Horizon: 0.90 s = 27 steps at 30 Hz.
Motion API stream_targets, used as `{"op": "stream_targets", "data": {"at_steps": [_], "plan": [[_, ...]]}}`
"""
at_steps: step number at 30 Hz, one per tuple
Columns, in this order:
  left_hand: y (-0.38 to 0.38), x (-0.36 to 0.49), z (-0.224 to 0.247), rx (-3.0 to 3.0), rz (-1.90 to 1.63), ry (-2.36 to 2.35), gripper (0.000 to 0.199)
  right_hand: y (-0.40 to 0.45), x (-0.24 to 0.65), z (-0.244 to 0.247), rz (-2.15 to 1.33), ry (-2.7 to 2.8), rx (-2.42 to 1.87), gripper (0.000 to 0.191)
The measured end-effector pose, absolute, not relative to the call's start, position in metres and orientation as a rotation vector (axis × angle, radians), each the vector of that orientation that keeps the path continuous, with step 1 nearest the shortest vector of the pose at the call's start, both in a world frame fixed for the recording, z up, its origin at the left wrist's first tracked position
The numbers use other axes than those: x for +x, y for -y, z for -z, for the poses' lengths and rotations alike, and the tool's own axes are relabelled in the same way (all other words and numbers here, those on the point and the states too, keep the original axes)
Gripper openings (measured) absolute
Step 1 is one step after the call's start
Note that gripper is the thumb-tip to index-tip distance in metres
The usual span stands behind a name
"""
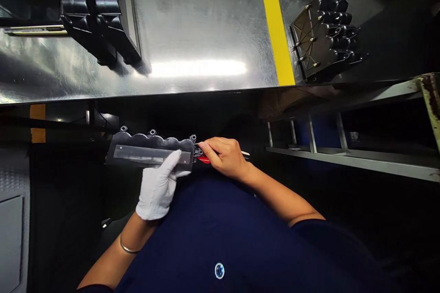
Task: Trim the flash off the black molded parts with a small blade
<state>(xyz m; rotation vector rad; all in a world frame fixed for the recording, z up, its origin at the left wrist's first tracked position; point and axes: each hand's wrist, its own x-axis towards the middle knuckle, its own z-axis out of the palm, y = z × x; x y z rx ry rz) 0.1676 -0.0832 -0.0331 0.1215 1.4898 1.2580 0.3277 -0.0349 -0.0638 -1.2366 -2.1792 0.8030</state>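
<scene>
My left hand, in a white glove, holds a black moulded plastic housing with a silver strip along its face and lugs along its far edge. My right hand is bare and pinches a small tool with a red grip against the housing's right corner. The tool's tip is hidden by my fingers and the corner. A pale slender end sticks out past my right hand, though I cannot tell what it belongs to.
Beyond the hands runs a steel table edge with a yellow stripe. Black housings stand stacked at back left, and another lies at right. A grey metal rack sits to the right.
</scene>
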Motion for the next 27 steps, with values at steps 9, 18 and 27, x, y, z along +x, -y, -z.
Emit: {"op": "stream_targets", "data": {"at_steps": [9, 18, 27], "plan": [[0.085, 0.156, 0.029, 0.227, -1.025, -1.465, 0.036, -0.002, 0.355, 0.040, -1.192, 2.683, -0.739, 0.039], [0.076, 0.151, 0.032, 0.063, -0.770, -1.305, 0.029, -0.024, 0.362, 0.021, -1.007, 2.863, -0.448, 0.042], [0.074, 0.152, 0.034, 0.025, -0.799, -1.323, 0.022, -0.020, 0.360, 0.027, -0.921, 2.906, -0.486, 0.046]]}}
